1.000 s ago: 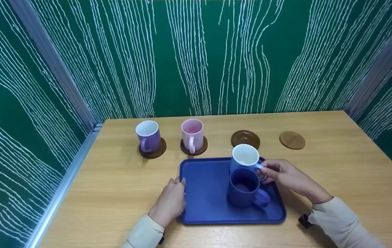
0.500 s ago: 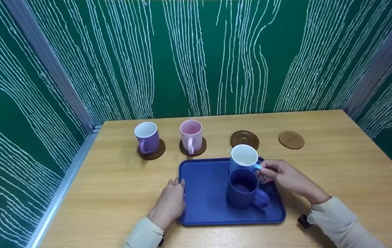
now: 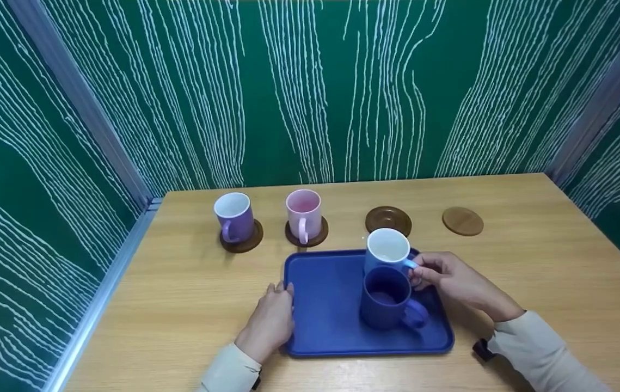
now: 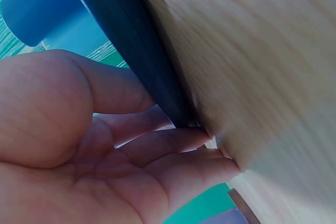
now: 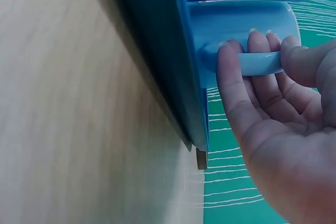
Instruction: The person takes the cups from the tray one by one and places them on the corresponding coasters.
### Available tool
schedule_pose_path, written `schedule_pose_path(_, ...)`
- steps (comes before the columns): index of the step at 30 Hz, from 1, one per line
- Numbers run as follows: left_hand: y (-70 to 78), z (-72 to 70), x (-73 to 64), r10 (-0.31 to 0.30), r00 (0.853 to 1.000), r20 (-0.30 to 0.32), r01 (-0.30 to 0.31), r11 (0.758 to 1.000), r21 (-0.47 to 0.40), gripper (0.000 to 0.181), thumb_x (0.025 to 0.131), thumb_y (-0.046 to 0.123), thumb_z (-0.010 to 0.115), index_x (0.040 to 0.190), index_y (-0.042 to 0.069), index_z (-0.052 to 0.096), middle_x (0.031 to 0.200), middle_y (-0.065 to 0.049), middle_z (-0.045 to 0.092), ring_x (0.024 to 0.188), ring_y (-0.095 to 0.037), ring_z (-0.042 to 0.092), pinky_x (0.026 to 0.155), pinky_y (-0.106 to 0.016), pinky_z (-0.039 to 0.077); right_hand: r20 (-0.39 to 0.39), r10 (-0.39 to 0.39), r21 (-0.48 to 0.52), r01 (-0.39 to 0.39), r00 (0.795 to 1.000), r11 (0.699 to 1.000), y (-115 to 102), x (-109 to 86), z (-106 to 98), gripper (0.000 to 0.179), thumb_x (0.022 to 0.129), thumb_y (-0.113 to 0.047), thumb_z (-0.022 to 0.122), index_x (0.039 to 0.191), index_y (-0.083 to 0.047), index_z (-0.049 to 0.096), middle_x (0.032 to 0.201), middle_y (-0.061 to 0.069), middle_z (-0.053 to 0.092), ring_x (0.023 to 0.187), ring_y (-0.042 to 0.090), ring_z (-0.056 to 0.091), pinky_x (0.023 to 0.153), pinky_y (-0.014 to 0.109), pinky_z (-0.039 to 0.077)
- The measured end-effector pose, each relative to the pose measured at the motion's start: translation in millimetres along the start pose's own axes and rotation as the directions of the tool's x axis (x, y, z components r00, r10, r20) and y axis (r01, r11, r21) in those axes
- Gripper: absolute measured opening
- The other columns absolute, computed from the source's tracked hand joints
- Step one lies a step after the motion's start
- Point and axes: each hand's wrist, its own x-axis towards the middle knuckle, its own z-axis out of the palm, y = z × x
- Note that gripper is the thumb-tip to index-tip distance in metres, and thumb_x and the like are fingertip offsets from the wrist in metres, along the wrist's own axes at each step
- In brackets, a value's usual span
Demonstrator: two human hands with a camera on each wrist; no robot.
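Observation:
A blue tray point(image 3: 326, 326) lies on the table, carrying a dark blue mug point(image 3: 383, 305) and a light blue mug point(image 3: 388, 245) at its right end. My right hand point(image 3: 465, 286) grips the light blue mug by its handle point(image 5: 260, 64), fingers curled through it and thumb on top. The mug stands upright at the tray's far right corner, partly hidden behind the dark blue one. At the tray's left edge, my left hand point(image 3: 269, 321) holds the rim between thumb point(image 4: 121, 87) and fingers point(image 4: 163, 145). The left fingertips reach down to the tabletop.
Along the back of the table stand a purple mug point(image 3: 239, 224) and a pink mug point(image 3: 310, 218), each on a dark round coaster. Farther right lie a dark brown coaster point(image 3: 388, 215) and a lighter wooden coaster point(image 3: 462, 221). Green patterned panels point(image 3: 282, 92) enclose the table behind.

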Motion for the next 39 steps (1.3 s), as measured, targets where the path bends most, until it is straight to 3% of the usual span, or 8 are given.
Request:
schedule_pose_path(20, 1.2, 1.0, 1.5, -0.01, 1.0, 0.006, 0.01, 1.0, 0.03, 0.046, 0.098, 0.001, 0.062, 0.142, -0.013, 0.054, 0.146, -0.038, 0.05, 0.136, -0.058, 0.046, 0.11, -0.062, 0.044, -0.027, 0.022, 0.009, -0.021, 0.999, 1.0, 1.2, -0.8, 0.8, 0.025, 0.105, -0.02, 0.061, 0.104, 0.004, 0.064, 0.097, 0.013, 0.069, 0.09, 0.023, 0.07, 0.085, 0.034, 0.061)
schedule_pose_path(27, -1.0, 1.2, 1.1, -0.017, 1.0, 0.009, 0.016, 0.999, 0.032, 0.048, 0.096, -0.001, 0.063, 0.141, -0.013, 0.054, 0.144, -0.039, 0.05, 0.135, -0.058, 0.047, 0.109, -0.062, 0.045, -0.028, 0.007, -0.017, -0.007, 1.0, 1.0, -5.0, -1.3, -0.3, 0.026, 0.106, -0.02, 0.059, 0.107, 0.005, 0.064, 0.1, 0.018, 0.069, 0.092, 0.026, 0.07, 0.087, 0.035, 0.061)
schedule_pose_path(33, 0.1, 0.2, 0.8, -0.003, 1.0, -0.002, 0.003, 1.0, 0.031, 0.049, 0.094, -0.002, 0.065, 0.141, -0.013, 0.054, 0.144, -0.039, 0.051, 0.134, -0.059, 0.048, 0.108, -0.062, 0.045, -0.088, -0.003, -0.09, -0.005, 0.996, 0.996, -19.9, -6.6, -8.4, 0.026, 0.106, -0.025, 0.059, 0.109, 0.0, 0.065, 0.105, 0.018, 0.069, 0.097, 0.029, 0.069, 0.089, 0.034, 0.06)
schedule_pose_path(39, 1.7, 0.2, 0.8, -0.015, 1.0, 0.008, 0.015, 0.999, 0.032, 0.049, 0.095, -0.002, 0.063, 0.142, -0.013, 0.054, 0.145, -0.039, 0.05, 0.136, -0.058, 0.046, 0.111, -0.061, 0.043, -0.181, -0.033, -0.096, 0.015, 0.983, 0.995, -32.4, -13.4, -9.3, 0.023, 0.106, -0.018, 0.059, 0.109, 0.005, 0.064, 0.104, 0.019, 0.07, 0.096, 0.032, 0.072, 0.087, 0.034, 0.062)
